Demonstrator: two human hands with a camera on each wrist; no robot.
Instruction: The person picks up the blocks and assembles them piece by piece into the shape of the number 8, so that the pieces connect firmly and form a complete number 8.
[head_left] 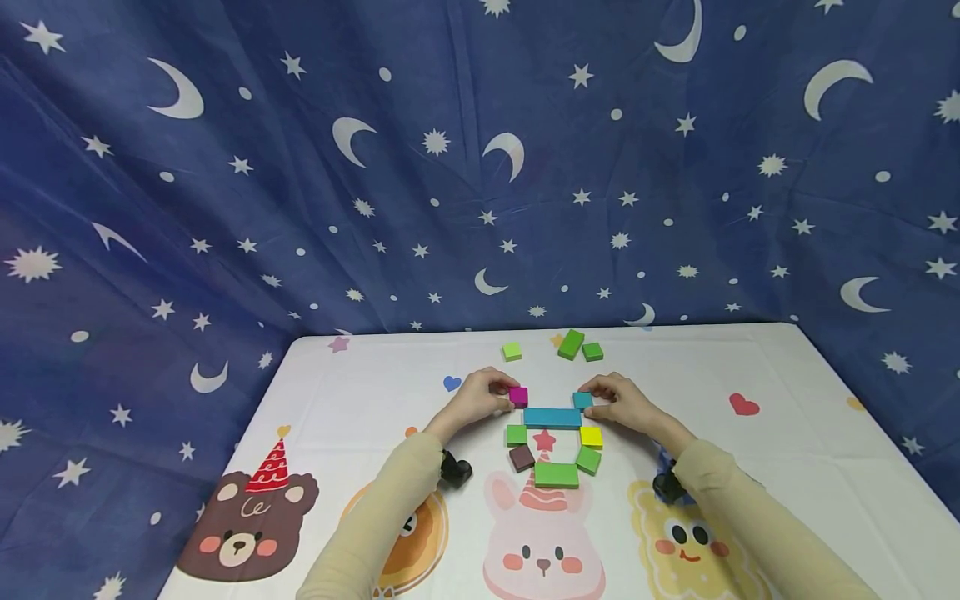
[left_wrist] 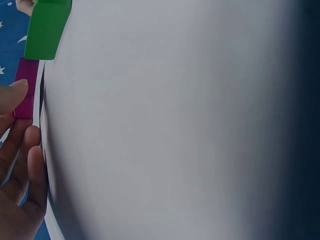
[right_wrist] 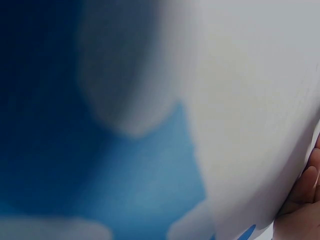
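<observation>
In the head view my left hand [head_left: 480,396] pinches a magenta block [head_left: 518,397] between thumb and fingers. The left wrist view shows the thumb against this magenta block [left_wrist: 26,95], with a green block [left_wrist: 46,32] close by. My right hand [head_left: 624,402] holds a small blue block [head_left: 582,401] the same way. Both blocks sit just behind the ends of a long blue block [head_left: 552,418]. In the right wrist view only part of the right hand [right_wrist: 302,200] appears at the edge; its block is out of sight.
In front of the long block, a green block [head_left: 516,435], yellow block [head_left: 591,437], brown block [head_left: 522,457], tilted green block [head_left: 588,460] and long green block [head_left: 557,476] form a ring. Behind lie a lime block [head_left: 512,352] and two green blocks, one longer [head_left: 571,345].
</observation>
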